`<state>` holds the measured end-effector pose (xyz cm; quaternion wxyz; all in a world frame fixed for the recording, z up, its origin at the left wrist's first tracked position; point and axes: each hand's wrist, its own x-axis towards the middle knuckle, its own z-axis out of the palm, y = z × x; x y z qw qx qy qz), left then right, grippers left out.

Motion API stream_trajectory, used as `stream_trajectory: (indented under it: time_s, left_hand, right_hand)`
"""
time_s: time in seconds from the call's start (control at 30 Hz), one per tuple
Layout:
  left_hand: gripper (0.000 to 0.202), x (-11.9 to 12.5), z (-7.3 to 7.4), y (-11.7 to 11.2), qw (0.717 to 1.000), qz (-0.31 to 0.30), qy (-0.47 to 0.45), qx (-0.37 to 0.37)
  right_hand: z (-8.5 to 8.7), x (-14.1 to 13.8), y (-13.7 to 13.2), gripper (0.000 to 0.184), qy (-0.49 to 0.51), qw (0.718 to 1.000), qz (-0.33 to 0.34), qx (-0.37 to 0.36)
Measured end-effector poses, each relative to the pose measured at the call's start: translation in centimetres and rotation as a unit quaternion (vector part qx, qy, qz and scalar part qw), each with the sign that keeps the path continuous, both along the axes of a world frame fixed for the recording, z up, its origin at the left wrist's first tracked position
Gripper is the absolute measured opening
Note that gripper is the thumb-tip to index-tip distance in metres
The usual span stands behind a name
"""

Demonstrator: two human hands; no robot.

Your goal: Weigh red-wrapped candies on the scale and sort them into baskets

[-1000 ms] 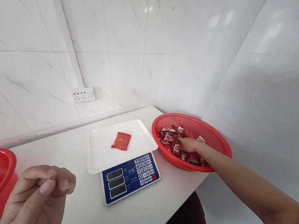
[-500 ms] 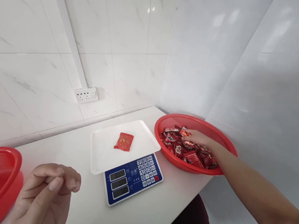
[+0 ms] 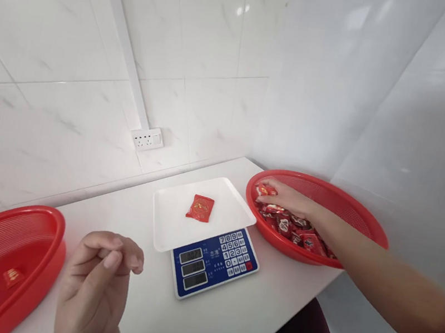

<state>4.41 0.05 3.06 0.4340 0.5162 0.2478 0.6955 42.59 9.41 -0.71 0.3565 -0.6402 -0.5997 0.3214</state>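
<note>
My right hand [image 3: 287, 197] reaches into the right-hand red basket [image 3: 369, 223], its fingers closed on a small red packet [image 3: 266, 189] near the left rim. Several more red wrapped packets [image 3: 284, 226] lie under and beside it. My left hand [image 3: 99, 276] is raised in front of the scale, fingers curled against the thumb, with nothing seen in it. Between the hands stands a digital scale [image 3: 207, 285] with a blue panel. A single flat red packet [image 3: 200, 208] rests on its white tray [image 3: 170, 231].
Another red basket [image 3: 50, 252], at the left, has a small red packet [image 3: 12, 277] inside. The white table [image 3: 164, 320] meets a tiled wall bearing a power socket [image 3: 147, 139]. The table's front edge runs diagonally at the lower right.
The view has turned left, so the scene sits further right. Within the basket, my right hand has moved toward the left rim with the red packet. My left hand keeps its curled shape.
</note>
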Motion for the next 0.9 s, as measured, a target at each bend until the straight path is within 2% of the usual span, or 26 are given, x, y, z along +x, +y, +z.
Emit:
stream_trajectory:
  time_s: [0.13,0.23,0.37,0.5,0.63,0.9]
  left_hand:
    - [0.005,0.0,0.1,0.1,1.000,-0.013,0.009,0.025]
    - [0.003,-0.2,0.1,0.0,0.999,-0.021,0.011,0.032]
    - [0.002,-0.5,0.2,-0.2,0.999,-0.026,0.002,0.040]
    - [0.002,-0.7,0.3,-0.1,0.999,-0.027,-0.003,0.042]
    - [0.002,-0.7,0.3,-0.1,0.998,-0.032,-0.005,0.047]
    - [0.003,-0.5,0.3,-0.1,0.998,-0.047,-0.004,0.046]
  right_hand:
    - [0.5,-5.9,1.4,0.053,-0.057,0.994,0.088,-0.027]
    - [0.2,-8.5,2.5,0.058,-0.085,0.988,0.116,-0.051]
    - [-0.6,-8.9,3.4,0.066,-0.050,0.990,0.098,-0.083]
    - [-0.3,-8.4,3.5,0.050,-0.014,0.997,0.057,-0.054]
    - [-0.1,-9.1,3.7,0.043,-0.005,0.999,0.024,-0.028]
    - [-0.7,-12.8,4.5,0.041,-0.053,0.997,0.055,0.029]
